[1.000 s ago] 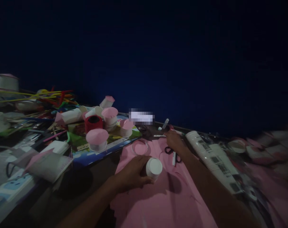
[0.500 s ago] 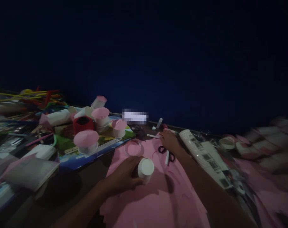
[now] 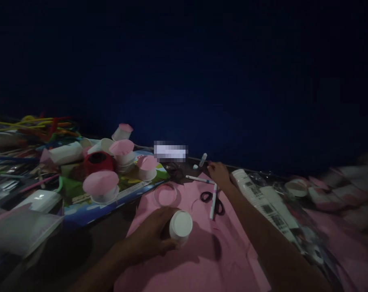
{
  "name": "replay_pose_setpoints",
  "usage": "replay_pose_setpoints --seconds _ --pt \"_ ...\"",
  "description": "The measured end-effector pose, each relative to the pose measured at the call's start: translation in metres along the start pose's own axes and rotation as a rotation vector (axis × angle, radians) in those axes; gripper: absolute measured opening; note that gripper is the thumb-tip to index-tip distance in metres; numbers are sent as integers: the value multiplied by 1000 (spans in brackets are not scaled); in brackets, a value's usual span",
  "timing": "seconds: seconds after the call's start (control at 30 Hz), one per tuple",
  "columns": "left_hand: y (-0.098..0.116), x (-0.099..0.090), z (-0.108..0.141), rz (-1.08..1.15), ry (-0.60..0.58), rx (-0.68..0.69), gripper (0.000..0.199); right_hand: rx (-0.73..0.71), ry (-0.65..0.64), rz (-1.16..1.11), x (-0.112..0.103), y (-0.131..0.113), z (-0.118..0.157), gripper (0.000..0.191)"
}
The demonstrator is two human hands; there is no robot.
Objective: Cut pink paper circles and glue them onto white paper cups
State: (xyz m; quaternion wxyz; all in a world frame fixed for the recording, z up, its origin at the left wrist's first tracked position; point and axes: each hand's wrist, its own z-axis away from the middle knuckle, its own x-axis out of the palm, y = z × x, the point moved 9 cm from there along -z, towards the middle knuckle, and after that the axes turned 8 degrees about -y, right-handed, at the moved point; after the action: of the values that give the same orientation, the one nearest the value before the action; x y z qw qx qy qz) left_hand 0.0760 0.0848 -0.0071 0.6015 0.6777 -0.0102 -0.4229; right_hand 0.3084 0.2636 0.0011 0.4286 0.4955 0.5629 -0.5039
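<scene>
My left hand (image 3: 155, 231) is closed around a white paper cup (image 3: 181, 224) standing bottom up, held over pink paper sheets (image 3: 159, 271). At the far edge of the paper, my right hand (image 3: 219, 173) reaches forward with its fingers curled together. A small dark thing shows at its fingertips, too dim to name. Close to this hand lie a white marker (image 3: 198, 178) and a second white marker (image 3: 213, 202), which rests across black-handled scissors (image 3: 206, 197). Just beyond are a clear small tube (image 3: 203, 159) and a pale cap (image 3: 195, 167). A roll of clear tape (image 3: 166, 194) lies on the paper.
Left, several cups with pink paper tops (image 3: 100, 182) and a red roll (image 3: 99, 163) stand on a colourful pad (image 3: 80, 213). Colourful craft stems (image 3: 50, 123) pile up farther left. On the right are wrapped stacks of paper cups (image 3: 259, 198) and more pink paper (image 3: 348, 239).
The view has shifted slightly. My right hand has moved off the markers toward the table's far edge, leaving both markers lying in the open. My left hand still holds the cup.
</scene>
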Motion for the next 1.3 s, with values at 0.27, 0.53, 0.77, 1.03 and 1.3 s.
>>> replay_pose_setpoints --seconds 0.27,0.53,0.77,1.03,1.3 --pt "-5 2 -1 -33 -36 19 65 120 44 -73 9 -10 -26 37" --pt "-2 1 -1 -12 -21 43 61 88 169 -308 -24 -17 -17 33" --pt "-4 4 -3 194 -33 -30 46 -73 174 -609 -60 -24 72 33" --pt "-11 5 -1 551 -78 -37 58 -14 44 -1179 -59 -30 153 42" --pt "-11 -10 -11 565 -26 111 62 -123 4 -1824 -83 -48 174 27"
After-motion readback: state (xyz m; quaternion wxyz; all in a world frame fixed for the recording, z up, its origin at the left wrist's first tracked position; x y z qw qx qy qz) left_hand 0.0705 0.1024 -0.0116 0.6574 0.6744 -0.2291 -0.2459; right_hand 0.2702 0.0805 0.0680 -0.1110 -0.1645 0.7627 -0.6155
